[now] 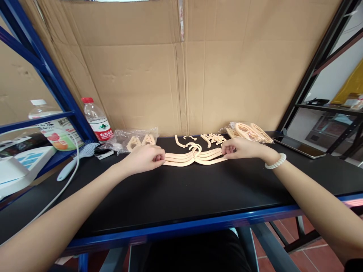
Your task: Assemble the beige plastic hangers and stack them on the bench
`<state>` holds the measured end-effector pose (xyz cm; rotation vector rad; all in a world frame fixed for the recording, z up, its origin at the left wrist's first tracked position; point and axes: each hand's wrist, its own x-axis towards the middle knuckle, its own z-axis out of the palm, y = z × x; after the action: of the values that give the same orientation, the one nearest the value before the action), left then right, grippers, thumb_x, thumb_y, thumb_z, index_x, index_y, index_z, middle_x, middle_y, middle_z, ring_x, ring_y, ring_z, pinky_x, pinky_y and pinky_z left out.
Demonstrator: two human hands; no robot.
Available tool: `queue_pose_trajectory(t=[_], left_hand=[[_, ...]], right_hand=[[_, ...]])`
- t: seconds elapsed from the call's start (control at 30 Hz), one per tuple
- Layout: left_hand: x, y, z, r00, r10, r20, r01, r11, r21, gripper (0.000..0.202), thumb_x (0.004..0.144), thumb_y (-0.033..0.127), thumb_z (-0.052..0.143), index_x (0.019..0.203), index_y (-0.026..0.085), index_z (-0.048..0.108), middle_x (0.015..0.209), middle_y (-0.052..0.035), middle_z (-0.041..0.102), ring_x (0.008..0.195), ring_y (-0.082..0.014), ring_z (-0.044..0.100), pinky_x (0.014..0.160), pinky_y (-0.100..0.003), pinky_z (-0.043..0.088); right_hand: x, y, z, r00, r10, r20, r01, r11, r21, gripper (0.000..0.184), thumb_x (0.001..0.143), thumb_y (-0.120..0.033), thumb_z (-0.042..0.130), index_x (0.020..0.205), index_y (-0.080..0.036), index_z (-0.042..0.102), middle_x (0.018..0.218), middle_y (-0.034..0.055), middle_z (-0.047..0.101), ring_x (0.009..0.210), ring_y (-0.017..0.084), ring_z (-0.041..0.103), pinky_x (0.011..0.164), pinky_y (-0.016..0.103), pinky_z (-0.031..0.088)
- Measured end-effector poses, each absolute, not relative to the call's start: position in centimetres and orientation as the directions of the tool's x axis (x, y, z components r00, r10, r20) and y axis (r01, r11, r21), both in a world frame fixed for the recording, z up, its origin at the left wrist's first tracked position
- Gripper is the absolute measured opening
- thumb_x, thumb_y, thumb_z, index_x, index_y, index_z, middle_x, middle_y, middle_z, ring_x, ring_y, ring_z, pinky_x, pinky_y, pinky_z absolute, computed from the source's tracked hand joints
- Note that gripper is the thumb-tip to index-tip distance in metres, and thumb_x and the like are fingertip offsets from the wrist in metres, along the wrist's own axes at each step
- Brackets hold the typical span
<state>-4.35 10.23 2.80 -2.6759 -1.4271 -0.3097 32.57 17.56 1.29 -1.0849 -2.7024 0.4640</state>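
Note:
Several beige plastic clothes hangers [181, 163] lie nested in a row on the black tabletop, their hooks [195, 149] bunched at the middle. At their left ends is my left hand [146, 158], fingers curled and closed around the tip of the nearest hanger. My right hand [239, 147] pinches the right ends, thumb and fingers together; the exact grip is partly hidden. Behind the row sit a loose hook [190, 138], a curved hanger arm [179, 142] and a pile of small beige hanger parts [214, 138].
Clear bags with beige pieces [141, 140] and folded hangers [249, 132] stand along the cardboard wall [136, 75]. A phone [299, 146] lies at right. At left are a water bottle [98, 121], a hairbrush [78, 158] and a white cable [74, 170]. Metal frames flank the table.

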Motion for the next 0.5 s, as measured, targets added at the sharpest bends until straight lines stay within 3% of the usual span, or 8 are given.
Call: queue_pose_trajectory(t=[0.13,0.27,0.37,0.5], left_hand=[[-3.7,9.5,3.0,0.606,0.774,0.18,0.78,-0.624,0.057,0.022,0.083,0.032,0.051,0.074,0.021,0.067,0.059,0.0022,0.055,0.053,-0.0121,0.052,0.051,-0.023,0.034],[-2.4,8.0,3.1,0.687,0.727,0.004,0.723,-0.684,0.096,0.025,0.084,0.033,0.056,0.102,0.025,0.072,0.047,0.0063,0.048,0.045,-0.0117,0.049,0.05,-0.023,0.034],[-1.7,6.9,2.9,0.698,0.713,-0.07,0.716,-0.694,0.074,0.035,0.085,0.033,0.059,0.119,0.026,0.066,0.048,0.0063,0.053,0.048,-0.0135,0.053,0.051,-0.023,0.035],[-1.3,6.1,2.5,0.75,0.661,-0.032,0.661,-0.745,0.094,0.035,0.091,0.034,0.052,0.124,0.028,0.062,0.054,0.0033,0.061,0.053,-0.0162,0.059,0.055,-0.024,0.04]], right_hand=[[32.7,17.9,0.9,-0.72,0.694,0.02,0.643,0.678,-0.356,0.019,0.073,-0.036,0.067,0.081,-0.019,0.066,0.071,0.0011,0.063,0.064,0.016,0.058,0.056,0.025,0.042],[32.6,17.9,0.7,-0.721,0.692,0.038,0.647,0.692,-0.32,0.015,0.077,-0.033,0.06,0.077,-0.019,0.065,0.07,0.0007,0.063,0.062,0.015,0.057,0.055,0.025,0.041],[32.5,17.8,0.8,-0.716,0.695,0.062,0.648,0.696,-0.309,0.014,0.079,-0.029,0.055,0.076,-0.019,0.064,0.069,0.0007,0.062,0.062,0.015,0.056,0.056,0.025,0.04],[32.4,17.5,1.0,-0.718,0.693,0.066,0.644,0.697,-0.314,0.013,0.078,-0.027,0.053,0.075,-0.018,0.062,0.068,0.0007,0.061,0.061,0.014,0.055,0.056,0.025,0.039]])
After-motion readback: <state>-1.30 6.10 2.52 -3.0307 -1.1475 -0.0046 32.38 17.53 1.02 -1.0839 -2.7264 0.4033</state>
